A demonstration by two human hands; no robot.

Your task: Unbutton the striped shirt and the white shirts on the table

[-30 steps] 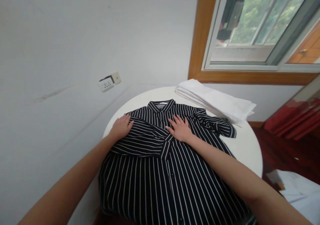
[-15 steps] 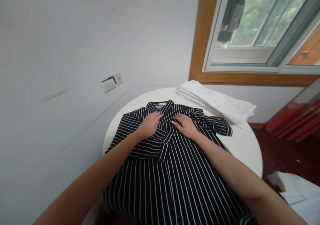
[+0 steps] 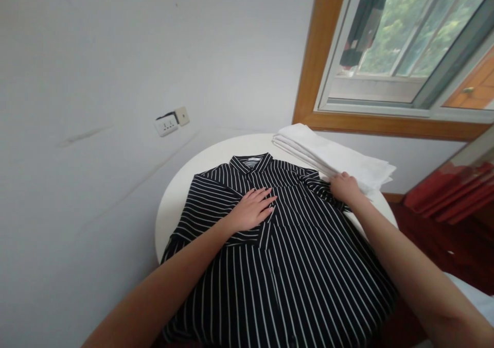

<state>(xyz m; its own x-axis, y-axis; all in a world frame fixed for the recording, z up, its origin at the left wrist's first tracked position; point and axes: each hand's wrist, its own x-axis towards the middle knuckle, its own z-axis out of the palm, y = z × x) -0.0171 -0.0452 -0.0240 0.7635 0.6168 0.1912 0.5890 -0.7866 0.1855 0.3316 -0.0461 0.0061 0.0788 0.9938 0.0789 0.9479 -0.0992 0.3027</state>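
Note:
A black shirt with white stripes (image 3: pixel 304 265) lies front side up, its collar (image 3: pixel 251 162) at the far end and its lower part reaching toward me. The sleeve on the left is folded across the chest, with its cuff near the middle. My left hand (image 3: pixel 251 210) rests flat on this folded sleeve and the chest, fingers spread. At the right, my right hand (image 3: pixel 345 187) is closed on the other sleeve (image 3: pixel 320 187), which is bunched beside the shoulder. Its fingertips are partly hidden.
The shirt lies on a round white table (image 3: pixel 173 204) against the wall. Folded white cloth (image 3: pixel 332 150) sits at the table's back right, close to my right hand. A wall socket (image 3: pixel 166 125) is at the left, a wood-framed window (image 3: pixel 393 117) at the right, and red fabric (image 3: pixel 451 193) beyond.
My right hand has moved right from the chest to the bunched sleeve and closed on it. My left hand has slid slightly right and nearer to me, now flat over the folded sleeve.

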